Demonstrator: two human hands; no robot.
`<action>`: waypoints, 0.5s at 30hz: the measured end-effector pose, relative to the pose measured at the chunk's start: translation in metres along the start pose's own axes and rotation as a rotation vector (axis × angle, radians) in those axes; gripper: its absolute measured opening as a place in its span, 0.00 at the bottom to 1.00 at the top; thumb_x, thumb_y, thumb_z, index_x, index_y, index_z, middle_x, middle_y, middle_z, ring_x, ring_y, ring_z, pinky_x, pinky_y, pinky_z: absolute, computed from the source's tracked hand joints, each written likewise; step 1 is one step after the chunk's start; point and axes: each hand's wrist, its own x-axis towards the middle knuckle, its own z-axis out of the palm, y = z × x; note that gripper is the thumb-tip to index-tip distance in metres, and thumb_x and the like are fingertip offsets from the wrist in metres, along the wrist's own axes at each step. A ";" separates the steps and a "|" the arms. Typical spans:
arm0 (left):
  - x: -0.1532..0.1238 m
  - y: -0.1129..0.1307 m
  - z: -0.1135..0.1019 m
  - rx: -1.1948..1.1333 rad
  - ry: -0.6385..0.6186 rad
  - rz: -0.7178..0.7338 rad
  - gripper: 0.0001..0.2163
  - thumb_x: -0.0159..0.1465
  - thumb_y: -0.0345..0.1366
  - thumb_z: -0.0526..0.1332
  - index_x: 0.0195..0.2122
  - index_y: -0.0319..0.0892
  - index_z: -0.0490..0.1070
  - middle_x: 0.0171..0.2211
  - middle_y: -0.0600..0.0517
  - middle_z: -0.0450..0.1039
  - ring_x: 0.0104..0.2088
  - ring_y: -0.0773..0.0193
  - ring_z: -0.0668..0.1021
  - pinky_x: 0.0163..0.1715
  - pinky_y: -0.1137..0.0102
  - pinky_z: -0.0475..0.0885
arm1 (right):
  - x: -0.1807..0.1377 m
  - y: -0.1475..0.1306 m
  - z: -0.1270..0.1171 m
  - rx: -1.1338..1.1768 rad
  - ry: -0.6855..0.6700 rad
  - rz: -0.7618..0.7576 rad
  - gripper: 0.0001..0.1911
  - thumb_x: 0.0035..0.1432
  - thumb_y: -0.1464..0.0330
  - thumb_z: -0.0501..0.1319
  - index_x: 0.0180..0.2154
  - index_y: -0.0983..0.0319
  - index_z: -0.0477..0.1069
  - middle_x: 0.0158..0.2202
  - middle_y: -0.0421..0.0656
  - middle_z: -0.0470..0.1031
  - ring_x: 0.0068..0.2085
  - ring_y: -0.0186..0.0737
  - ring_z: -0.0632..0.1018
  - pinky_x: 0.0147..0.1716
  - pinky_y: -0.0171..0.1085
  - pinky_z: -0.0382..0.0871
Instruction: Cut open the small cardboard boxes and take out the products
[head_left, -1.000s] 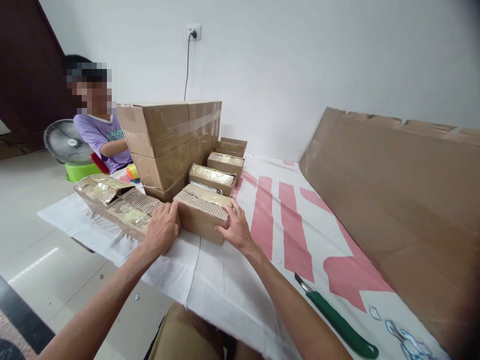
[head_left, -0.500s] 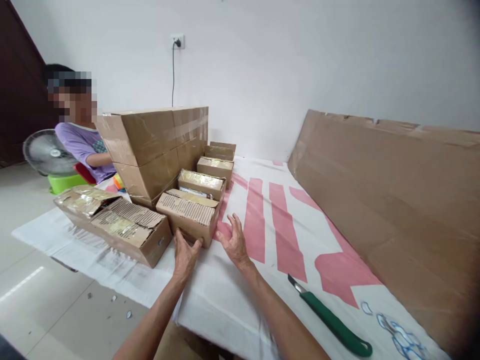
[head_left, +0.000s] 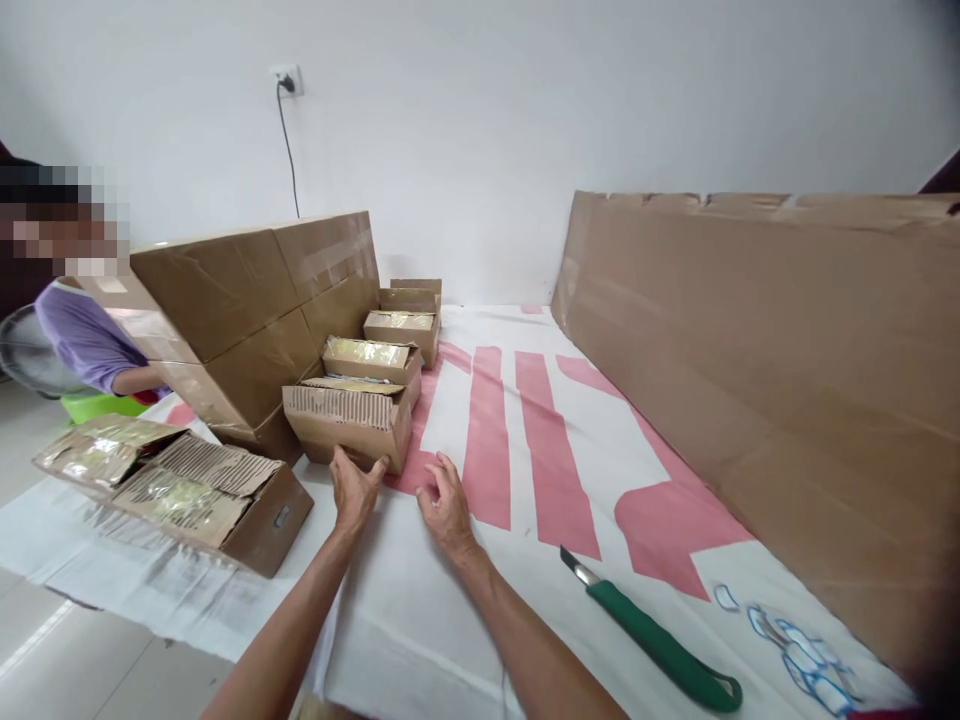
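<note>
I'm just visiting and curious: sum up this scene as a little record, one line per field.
Left hand: touching the near side of a small cardboard box
Right hand: apart from that box, fingers loosely bent
Table cover: white-and-pink cloth
Tool: green-handled knife, blade out, lying at right
Far right: large cardboard sheet
Company: person in purple, left

matt cardboard being shown on front box (head_left: 337, 437), rough corrugated ribs (head_left: 330, 404) being exposed above, large cartons (head_left: 217, 290) being streaked by glossy tape (head_left: 337, 246), matt cloth (head_left: 420, 610) being creased, smooth plastic-looking knife handle (head_left: 652, 640) being joined to metal blade (head_left: 579, 566)
</note>
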 end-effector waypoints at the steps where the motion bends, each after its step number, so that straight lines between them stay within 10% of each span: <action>1: 0.006 0.003 0.001 0.016 -0.001 0.002 0.35 0.56 0.45 0.71 0.60 0.37 0.59 0.56 0.35 0.69 0.63 0.38 0.71 0.61 0.45 0.69 | 0.000 0.000 0.000 0.005 0.000 0.005 0.21 0.57 0.73 0.61 0.52 0.61 0.76 0.65 0.55 0.70 0.66 0.55 0.71 0.64 0.54 0.70; 15: 0.067 0.050 0.026 0.166 -0.073 -0.017 0.31 0.54 0.46 0.72 0.52 0.36 0.62 0.61 0.28 0.61 0.65 0.34 0.68 0.63 0.46 0.65 | -0.003 0.000 -0.001 0.019 -0.024 0.054 0.20 0.57 0.75 0.57 0.50 0.58 0.76 0.65 0.52 0.70 0.67 0.55 0.71 0.58 0.53 0.77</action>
